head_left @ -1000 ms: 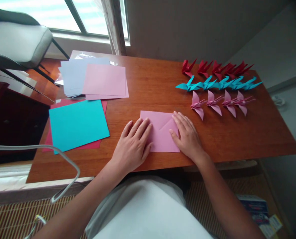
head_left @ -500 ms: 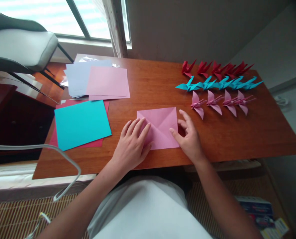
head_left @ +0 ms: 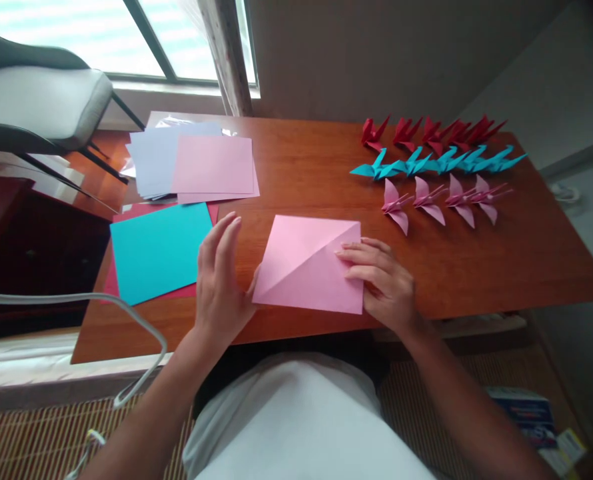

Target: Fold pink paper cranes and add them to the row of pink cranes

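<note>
A pink square sheet of paper (head_left: 306, 263) with a diagonal crease is raised off the wooden table (head_left: 316, 160) in front of me. My right hand (head_left: 384, 283) grips its right edge, fingers on top of the sheet. My left hand (head_left: 221, 273) stands on edge at the sheet's left corner, fingers stretched upward and apart, thumb touching the paper's lower left edge.
Rows of folded paper cranes lie at the right: red cranes (head_left: 426, 130), teal cranes (head_left: 436, 162), pink cranes (head_left: 441, 199). Flat sheets lie at the left: a teal sheet (head_left: 159, 250) over red paper, a pink sheet (head_left: 214, 165) over pale blue ones. A grey chair (head_left: 36, 93) stands beyond the table's left end.
The pink paper was lying flat under both palms. It has been unfolded into a larger square and lifted. My left hand came off it and turned upright; my right hand took its right edge.
</note>
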`<action>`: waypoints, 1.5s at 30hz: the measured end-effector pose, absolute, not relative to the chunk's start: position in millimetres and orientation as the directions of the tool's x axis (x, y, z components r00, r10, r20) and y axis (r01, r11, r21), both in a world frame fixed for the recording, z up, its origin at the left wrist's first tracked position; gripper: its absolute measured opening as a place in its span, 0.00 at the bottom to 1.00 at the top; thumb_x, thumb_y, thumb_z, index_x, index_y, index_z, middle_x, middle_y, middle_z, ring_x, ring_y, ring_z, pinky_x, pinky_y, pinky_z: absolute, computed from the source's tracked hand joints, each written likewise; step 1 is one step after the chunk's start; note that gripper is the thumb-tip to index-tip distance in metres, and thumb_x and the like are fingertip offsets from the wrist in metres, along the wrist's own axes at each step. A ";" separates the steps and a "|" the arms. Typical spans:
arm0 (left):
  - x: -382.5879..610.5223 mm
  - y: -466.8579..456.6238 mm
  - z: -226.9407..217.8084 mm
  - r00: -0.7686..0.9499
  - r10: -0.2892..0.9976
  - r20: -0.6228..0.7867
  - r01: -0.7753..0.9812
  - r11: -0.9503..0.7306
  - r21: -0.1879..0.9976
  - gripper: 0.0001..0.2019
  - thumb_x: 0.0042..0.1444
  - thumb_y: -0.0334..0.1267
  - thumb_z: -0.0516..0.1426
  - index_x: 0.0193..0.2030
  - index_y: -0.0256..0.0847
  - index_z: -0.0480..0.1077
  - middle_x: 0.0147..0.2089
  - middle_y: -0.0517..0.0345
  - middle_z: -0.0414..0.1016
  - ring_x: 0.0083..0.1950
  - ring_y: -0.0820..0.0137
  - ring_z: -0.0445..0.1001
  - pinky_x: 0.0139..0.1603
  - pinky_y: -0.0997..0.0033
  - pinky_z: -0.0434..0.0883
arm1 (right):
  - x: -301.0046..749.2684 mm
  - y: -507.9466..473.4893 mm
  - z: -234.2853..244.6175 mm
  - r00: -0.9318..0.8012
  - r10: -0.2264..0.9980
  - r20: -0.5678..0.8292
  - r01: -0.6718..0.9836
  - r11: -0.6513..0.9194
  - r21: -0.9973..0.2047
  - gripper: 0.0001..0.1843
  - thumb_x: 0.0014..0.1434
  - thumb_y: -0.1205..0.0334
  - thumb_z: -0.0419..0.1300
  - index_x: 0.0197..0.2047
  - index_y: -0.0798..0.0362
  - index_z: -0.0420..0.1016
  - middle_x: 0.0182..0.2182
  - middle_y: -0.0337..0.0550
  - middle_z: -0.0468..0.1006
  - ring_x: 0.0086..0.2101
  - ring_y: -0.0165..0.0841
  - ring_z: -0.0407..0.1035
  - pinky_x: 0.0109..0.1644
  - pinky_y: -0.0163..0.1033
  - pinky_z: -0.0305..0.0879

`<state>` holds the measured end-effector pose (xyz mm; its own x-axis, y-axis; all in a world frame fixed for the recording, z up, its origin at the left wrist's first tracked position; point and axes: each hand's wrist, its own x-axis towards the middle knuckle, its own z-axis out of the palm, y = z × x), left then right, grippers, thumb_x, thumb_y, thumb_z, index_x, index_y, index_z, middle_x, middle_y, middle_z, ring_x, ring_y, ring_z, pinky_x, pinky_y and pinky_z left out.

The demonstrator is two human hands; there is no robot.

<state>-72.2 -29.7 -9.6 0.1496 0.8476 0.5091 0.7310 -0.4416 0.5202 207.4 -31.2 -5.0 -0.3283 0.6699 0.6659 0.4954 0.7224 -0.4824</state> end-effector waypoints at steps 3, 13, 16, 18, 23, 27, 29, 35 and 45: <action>-80.1 -27.9 -12.5 0.378 0.828 0.414 0.757 -0.534 0.377 0.32 0.64 0.33 0.58 0.74 0.45 0.56 0.75 0.40 0.59 0.76 0.50 0.57 0.71 0.43 0.62 | 217.6 -35.2 -24.6 -0.441 0.705 0.556 0.499 0.707 -0.501 0.14 0.63 0.76 0.57 0.45 0.49 0.77 0.50 0.49 0.84 0.56 0.40 0.76 0.60 0.52 0.74; -78.7 -19.6 -13.5 0.745 0.596 0.299 0.543 -0.803 0.248 0.17 0.67 0.31 0.52 0.59 0.44 0.75 0.62 0.56 0.79 0.63 0.58 0.75 0.56 0.57 0.67 | 236.8 -40.2 -29.1 -0.624 0.705 0.337 0.601 0.709 -0.370 0.20 0.71 0.71 0.51 0.61 0.51 0.76 0.60 0.49 0.78 0.65 0.43 0.66 0.65 0.55 0.68; -79.2 -17.3 -11.2 0.747 0.594 0.300 0.537 -0.804 0.255 0.17 0.70 0.33 0.51 0.59 0.45 0.75 0.61 0.57 0.79 0.61 0.60 0.77 0.56 0.58 0.65 | 241.0 -40.4 -30.0 -0.647 0.700 0.302 0.602 0.712 -0.361 0.20 0.71 0.68 0.52 0.62 0.50 0.75 0.62 0.48 0.76 0.66 0.45 0.65 0.67 0.56 0.66; -78.9 -18.0 -11.0 0.729 0.618 0.296 0.551 -0.785 0.281 0.16 0.70 0.34 0.50 0.59 0.46 0.75 0.61 0.57 0.79 0.61 0.61 0.77 0.56 0.58 0.65 | 243.7 -40.9 -29.8 -0.645 0.705 0.294 0.598 0.705 -0.381 0.20 0.71 0.67 0.53 0.62 0.51 0.75 0.63 0.50 0.75 0.66 0.46 0.64 0.67 0.58 0.65; -70.3 -23.7 -8.8 0.596 0.752 0.280 0.573 -0.643 0.508 0.11 0.68 0.32 0.54 0.50 0.43 0.76 0.54 0.57 0.83 0.60 0.63 0.78 0.55 0.62 0.67 | 238.8 -43.4 -20.2 -0.504 0.803 0.319 0.542 0.581 -0.607 0.11 0.69 0.63 0.58 0.50 0.49 0.81 0.53 0.48 0.83 0.57 0.43 0.73 0.61 0.54 0.70; -58.4 -23.6 -5.3 0.447 0.852 0.273 0.616 -0.515 0.596 0.08 0.67 0.36 0.56 0.38 0.41 0.76 0.46 0.54 0.85 0.51 0.63 0.81 0.51 0.63 0.71 | 222.4 -45.2 -14.0 -0.220 0.952 0.211 0.577 0.301 -0.759 0.09 0.68 0.58 0.61 0.46 0.49 0.81 0.40 0.45 0.85 0.41 0.38 0.78 0.46 0.44 0.75; -52.3 -22.6 -4.5 0.350 0.892 0.285 0.700 -0.452 0.553 0.08 0.67 0.38 0.56 0.39 0.40 0.75 0.42 0.51 0.84 0.45 0.62 0.82 0.47 0.63 0.73 | 214.4 -46.1 -14.7 -0.048 0.990 0.136 0.615 0.137 -0.776 0.13 0.66 0.55 0.63 0.50 0.50 0.79 0.36 0.44 0.84 0.34 0.37 0.78 0.39 0.41 0.75; -28.1 -37.8 0.1 0.341 0.794 0.503 0.794 -0.530 0.297 0.27 0.63 0.35 0.60 0.68 0.36 0.62 0.68 0.36 0.70 0.68 0.52 0.69 0.65 0.54 0.67 | 203.3 -46.8 -20.3 0.064 0.996 0.068 0.657 0.009 -0.753 0.29 0.64 0.57 0.62 0.67 0.50 0.65 0.47 0.49 0.83 0.39 0.39 0.79 0.45 0.45 0.76; 4.9 -57.8 -11.6 0.636 0.767 0.090 0.726 -0.633 0.268 0.32 0.67 0.55 0.53 0.71 0.37 0.63 0.76 0.39 0.56 0.77 0.42 0.53 0.74 0.35 0.50 | 213.4 -39.2 -17.8 -0.125 0.957 0.262 0.857 0.237 -0.457 0.35 0.62 0.61 0.62 0.70 0.52 0.58 0.55 0.59 0.73 0.55 0.53 0.68 0.61 0.62 0.67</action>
<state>4.9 -57.8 -11.6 0.6357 0.7666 0.0903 0.7259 -0.6335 0.2678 213.4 -39.2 -17.8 -0.1253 0.9569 0.2620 0.8569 0.2374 -0.4575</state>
